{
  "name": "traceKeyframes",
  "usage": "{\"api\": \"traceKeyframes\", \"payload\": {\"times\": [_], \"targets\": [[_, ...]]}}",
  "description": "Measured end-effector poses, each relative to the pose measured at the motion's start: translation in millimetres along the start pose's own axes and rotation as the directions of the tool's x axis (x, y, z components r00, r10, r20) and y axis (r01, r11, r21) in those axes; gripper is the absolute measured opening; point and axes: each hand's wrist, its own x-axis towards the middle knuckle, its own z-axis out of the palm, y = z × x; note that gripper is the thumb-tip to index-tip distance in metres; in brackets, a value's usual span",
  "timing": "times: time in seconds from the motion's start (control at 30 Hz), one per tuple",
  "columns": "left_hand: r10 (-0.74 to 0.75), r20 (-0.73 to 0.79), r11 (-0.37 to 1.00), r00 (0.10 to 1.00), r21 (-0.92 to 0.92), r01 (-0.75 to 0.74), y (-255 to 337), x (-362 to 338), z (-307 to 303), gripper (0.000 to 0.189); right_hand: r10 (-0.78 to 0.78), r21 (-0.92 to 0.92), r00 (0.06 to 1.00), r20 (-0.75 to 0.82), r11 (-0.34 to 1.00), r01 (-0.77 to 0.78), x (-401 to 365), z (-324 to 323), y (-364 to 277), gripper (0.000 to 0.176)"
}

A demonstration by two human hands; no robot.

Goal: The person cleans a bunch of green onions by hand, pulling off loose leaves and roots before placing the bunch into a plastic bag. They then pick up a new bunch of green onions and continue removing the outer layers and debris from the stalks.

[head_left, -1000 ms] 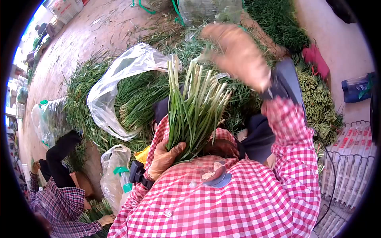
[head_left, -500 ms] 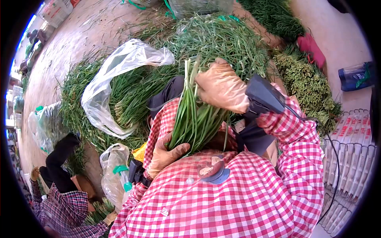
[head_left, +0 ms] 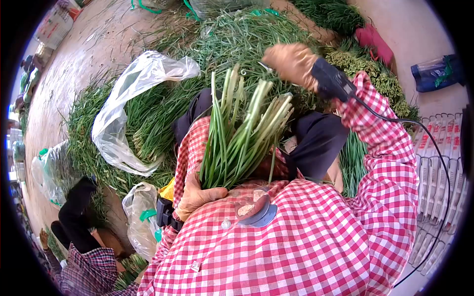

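My left hand (head_left: pixel 200 198), in a tan glove, is closed around the lower, leafy part of a bunch of garlic chives (head_left: pixel 239 143). The bunch stands against my checked shirt, its pale stalk ends fanned out and pointing away from me. My right hand (head_left: pixel 292 63), also gloved, is raised beyond the bunch on the right, apart from it, with its fingers curled. A thin pale strip shows by its fingertips, too blurred to make out. A dark device with a cable is strapped to my right wrist.
Heaped loose greens (head_left: pixel 242 47) cover the floor ahead. A clear plastic bag (head_left: pixel 116 118) lies over the pile on the left. Stacked bundles (head_left: pixel 355 64) lie at right, near a blue package (head_left: pixel 437 74) and white crates (head_left: pixel 439 182). Another person (head_left: pixel 89 261) sits at lower left.
My right hand has moved from the stalk ends away to the upper right. The bunch in my left hand has spread open at its pale ends.
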Motion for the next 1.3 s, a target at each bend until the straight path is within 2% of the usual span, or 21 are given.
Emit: {"api": "traceKeyframes", "payload": {"times": [0.07, 0.13, 0.2, 0.23, 0.27, 0.3, 0.4, 0.63, 0.67, 0.7, 0.77, 0.8, 0.83, 0.87, 0.97, 1.0, 1.03, 1.1, 1.13, 1.17, 1.3], "targets": [[0.003, -0.034, 0.999, 0.999, 0.048, -0.002, -3.1, -0.8, -4.1, 0.073, 0.212, -0.005, 0.977, -0.008, 0.977, -0.212, 5.3, -1.8, 23.1, 0.067], [0.057, 0.007, 0.997, 0.998, 0.056, -0.058, -3.5, 1.9, -4.6, 0.066, 0.35, 0.163, 0.927, 0.132, 0.915, -0.369, 14.7, -8.1, 27.1, 0.08], [0.026, 0.013, 0.998, 1.0, 0.062, -0.027, -1.8, 1.1, -4.1, 0.062, 0.202, 0.567, 0.888, 0.414, 0.706, -0.425, 25.7, -26.4, -13.0, 0.092], [0.016, 0.01, 0.999, 1.0, 0.051, -0.016, -0.9, 0.7, -5.3, 0.063, 0.065, 0.66, 0.949, 0.309, 0.703, -0.263, 27.6, -17.0, -25.2, 0.085], [0.006, 0.01, 0.999, 1.0, 0.039, -0.007, -1.3, 1.0, -6.8, 0.063, 0.061, 0.673, 0.943, 0.327, 0.685, -0.278, 26.1, -26.9, -48.7, 0.065], [-0.004, 0.009, 1.0, 1.0, 0.026, 0.004, -2.3, 1.4, -8.9, 0.063, 0.136, 0.64, 0.948, 0.288, 0.709, -0.296, 28.6, -21.9, -66.9, 0.042], [0.074, 0.02, 0.997, 0.997, -0.006, -0.074, -11.6, 1.5, -23.0, 0.066, -0.12, 0.33, 0.986, -0.112, 0.932, 0.151, 28.7, -19.6, -77.1, 0.025], [0.162, 0.123, 0.987, 0.979, -0.017, -0.162, -18.7, 14.5, -19.2, 0.082, -0.041, -0.047, 0.98, 0.196, 0.998, 0.051, 31.3, -33.8, -48.8, 0.013], [0.16, 0.138, 0.987, 0.977, -0.022, -0.159, -16.0, 14.0, -15.9, 0.082, -0.209, -0.169, 0.978, -0.003, 0.964, 0.206, 26.1, -37.0, -24.5, 0.009], [0.159, 0.154, 0.987, 0.975, -0.025, -0.157, -14.7, 13.7, -14.1, 0.083, -0.189, -0.154, 0.941, -0.279, 0.976, 0.151, 18.7, -46.6, -3.0, 0.012], [0.103, 0.162, 0.995, 0.981, -0.002, -0.104, -18.9, 14.9, -24.0, 0.081, -0.3, -0.261, 0.685, -0.664, 0.951, 0.164, 31.4, -64.8, 61.1, 0.015], [0.094, 0.161, 0.995, 0.982, 0.018, -0.098, -20.7, 15.4, -26.5, 0.081, -0.166, -0.522, 0.693, -0.702, 0.782, -0.341, 29.5, -77.2, 72.9, 0.014], [0.087, 0.16, 0.995, 0.983, 0.038, -0.094, -21.5, 16.0, -27.2, 0.08, -0.049, -0.44, 0.602, -0.797, 0.73, -0.523, 35.4, -78.0, 107.3, 0.017], [0.08, 0.153, 0.997, 0.985, 0.007, -0.082, -18.6, 14.1, -24.7, 0.075, -0.091, -0.559, 0.735, -0.672, 0.714, -0.422, 24.4, -80.3, 143.5, 0.014], [0.076, 0.165, 0.997, 0.983, 0.016, -0.08, -17.2, 12.1, -24.2, 0.07, 0.225, -0.13, 0.898, -0.378, 0.948, -0.292, 44.6, -24.8, 142.2, 0.033], [0.078, 0.165, 0.997, 0.983, -0.003, -0.079, -17.2, 13.5, -24.2, 0.07, 0.124, 0.165, 0.985, -0.117, 0.981, -0.104, 51.3, -11.8, 98.5, 0.046], [0.077, 0.164, 0.997, 0.983, -0.022, -0.075, -18.5, 13.4, -25.9, 0.069, 0.013, 0.496, 0.988, 0.154, 0.864, -0.089, 58.0, 1.2, 54.8, 0.059], [0.079, 0.154, 0.995, 0.985, -0.066, -0.07, -22.1, 12.7, -30.4, 0.07, -0.436, 0.914, 0.879, 0.196, 0.407, -0.002, 62.7, 28.2, 20.5, 0.073], [0.081, 0.143, 0.993, 0.986, -0.091, -0.069, -26.1, 11.7, -34.6, 0.071, -0.519, 0.979, 0.838, 0.166, -0.015, -0.204, 50.9, 36.0, -7.9, 0.07], [0.082, 0.133, 0.991, 0.988, -0.116, -0.067, -30.4, 11.3, -38.7, 0.071, -0.598, 0.811, 0.79, 0.135, -0.391, -0.435, 39.0, 43.8, -36.2, 0.067], [0.112, 0.096, 0.982, 0.989, -0.164, -0.096, -34.9, 5.9, -42.0, 0.069, -0.56, 0.973, 0.796, 0.231, 0.137, -0.186, 33.2, 24.2, -40.6, 0.054]]}}
